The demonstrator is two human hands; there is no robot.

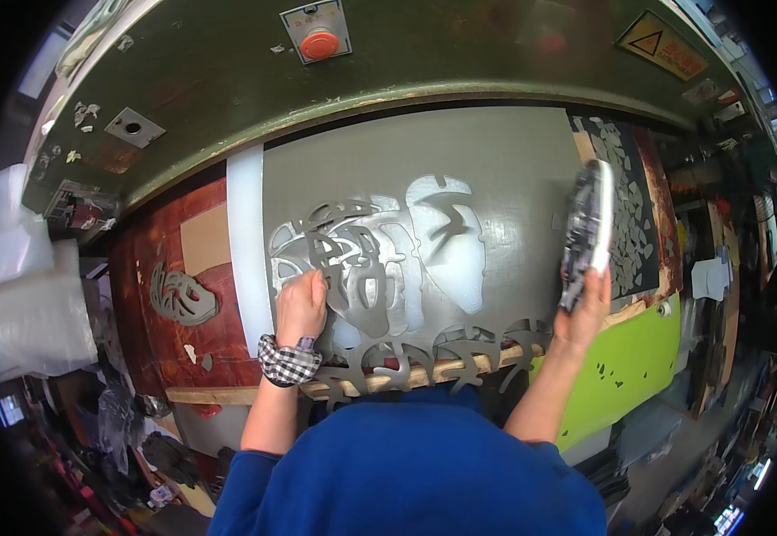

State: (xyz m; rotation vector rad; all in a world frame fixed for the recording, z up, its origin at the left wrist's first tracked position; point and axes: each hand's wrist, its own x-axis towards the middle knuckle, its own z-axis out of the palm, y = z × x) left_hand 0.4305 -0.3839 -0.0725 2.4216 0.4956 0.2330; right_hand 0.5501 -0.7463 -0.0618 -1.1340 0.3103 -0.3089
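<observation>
The person leans over the worktop (pixel 183 348), a dark red wooden surface with worn spots. On it lies a large grey sheet (pixel 496 179), smooth and matte, reaching under the green machine head (pixel 254 80) above it.

The left hand (pixel 301 304) rests on the sheet, fingers bent down and pinching the edge of a thin grey cut-out piece (pixel 353 259). This piece lies just to the right of the hand and partly under its fingertips. It is flat, with many curved bars and open gaps, like a lace pattern. Beside it there is a pale oval area (pixel 451 241) with a dark curved mark inside. A checked black and white cuff (pixel 288 362) is around the left wrist.

The right hand (pixel 583 308) is raised at the right edge of the sheet, well apart from the left one. It is closed around the lower end of a stack of cut pieces (pixel 587 228), which stands upright, with a white side and dark, irregular layers.

Along the near edge of the worktop a row of grey cut-out strips (pixel 460 353) hangs over a wooden rail (pixel 433 371). To the left, one single grey cut-out (pixel 181 299) lies on the red wood. On the right a bright green board (pixel 621 366) is seen below a dark sheet with many holes (pixel 630 205).
</observation>
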